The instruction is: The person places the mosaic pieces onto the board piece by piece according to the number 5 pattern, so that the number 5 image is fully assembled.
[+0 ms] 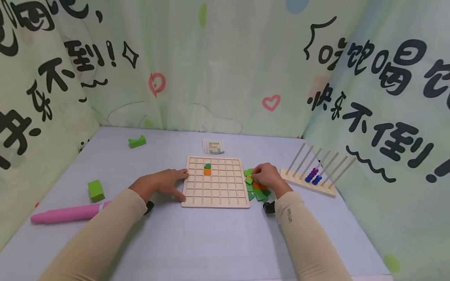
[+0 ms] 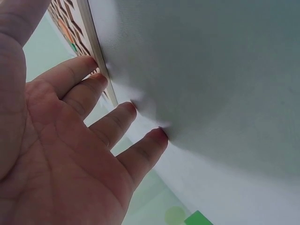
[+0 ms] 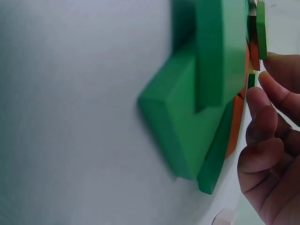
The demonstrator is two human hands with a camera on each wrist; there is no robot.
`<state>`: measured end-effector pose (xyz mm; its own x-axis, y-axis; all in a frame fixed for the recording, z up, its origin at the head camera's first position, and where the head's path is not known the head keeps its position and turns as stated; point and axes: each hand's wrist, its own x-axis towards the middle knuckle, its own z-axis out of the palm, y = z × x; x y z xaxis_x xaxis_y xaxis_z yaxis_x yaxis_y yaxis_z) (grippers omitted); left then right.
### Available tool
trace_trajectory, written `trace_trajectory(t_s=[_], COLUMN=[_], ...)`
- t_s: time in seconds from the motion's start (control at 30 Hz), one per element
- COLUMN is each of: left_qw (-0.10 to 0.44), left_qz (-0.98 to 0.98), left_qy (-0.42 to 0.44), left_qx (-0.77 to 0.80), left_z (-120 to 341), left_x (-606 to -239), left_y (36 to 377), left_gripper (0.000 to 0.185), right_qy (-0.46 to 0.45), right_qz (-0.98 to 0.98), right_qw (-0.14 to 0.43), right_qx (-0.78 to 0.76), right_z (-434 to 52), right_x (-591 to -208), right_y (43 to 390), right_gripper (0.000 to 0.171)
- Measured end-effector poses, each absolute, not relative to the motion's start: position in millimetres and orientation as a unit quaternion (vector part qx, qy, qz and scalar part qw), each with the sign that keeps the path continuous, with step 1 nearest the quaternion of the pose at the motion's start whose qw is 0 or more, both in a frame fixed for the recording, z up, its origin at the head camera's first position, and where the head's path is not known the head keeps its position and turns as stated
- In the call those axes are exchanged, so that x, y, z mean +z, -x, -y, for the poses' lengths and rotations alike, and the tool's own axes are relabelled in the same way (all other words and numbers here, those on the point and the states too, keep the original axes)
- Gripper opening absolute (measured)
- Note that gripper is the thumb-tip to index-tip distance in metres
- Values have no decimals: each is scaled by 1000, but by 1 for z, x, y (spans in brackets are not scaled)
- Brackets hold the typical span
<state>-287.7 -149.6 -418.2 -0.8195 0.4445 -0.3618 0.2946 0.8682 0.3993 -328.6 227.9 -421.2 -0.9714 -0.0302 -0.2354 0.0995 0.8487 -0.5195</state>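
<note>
A person's left hand (image 1: 163, 184), fingers spread and loose, touches the left edge of a wooden grid board (image 1: 225, 201) while the right hand (image 1: 268, 176) works at green and orange tiles (image 1: 261, 195) heaped beside its right edge. Whether it pinches one, I cannot tell. Lifting a single tile by its sides, board steadied, looks wisest.

In the head view, the right hand (image 1: 268, 175) is covering part of the pile of pieces (image 1: 261, 195), and its fingertips are hiding whether they are pinching one. The left sleeve (image 1: 100, 236) is hiding one end of the pink tube (image 1: 70, 214). The card (image 1: 213, 146) is showing a pattern too small to make out. In the left wrist view, picture edges are cutting off the board (image 2: 92, 37) and a green block (image 2: 198, 219).
</note>
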Motion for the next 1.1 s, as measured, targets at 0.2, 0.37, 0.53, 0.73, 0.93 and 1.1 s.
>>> trace_trajectory(t_s=[0.2,0.37,0.53,0.73,0.93,1.1], left_qw=[223,221,221,223,223,222], left_qz=[-940,-942,-941,-940,-942,-941], left_qy=[-200,-198,-202,-201,-197,-201], left_qx=[161,155,156,161,157,157], left_z=[150,151,151,150,150,149], left_x=[-419,-419,-420,-421,-419,-417], left_y=[287,288,289,289,289,287], left_gripper=[99,100,100,100,101,100], right_qy=[-6,20,24,22,16,6], right_qz=[-958,-957,-957,-957,-954,-952], right_qw=[118,115,120,124,121,121], right_qx=[-261,-265,-265,-260,-275,-282], right_z=[-229,-226,-223,-223,-224,-225], right_x=[-424,-423,-422,-422,-421,-416], right_y=[327,325,323,322,322,322], right_gripper=[23,24,23,22,23,23])
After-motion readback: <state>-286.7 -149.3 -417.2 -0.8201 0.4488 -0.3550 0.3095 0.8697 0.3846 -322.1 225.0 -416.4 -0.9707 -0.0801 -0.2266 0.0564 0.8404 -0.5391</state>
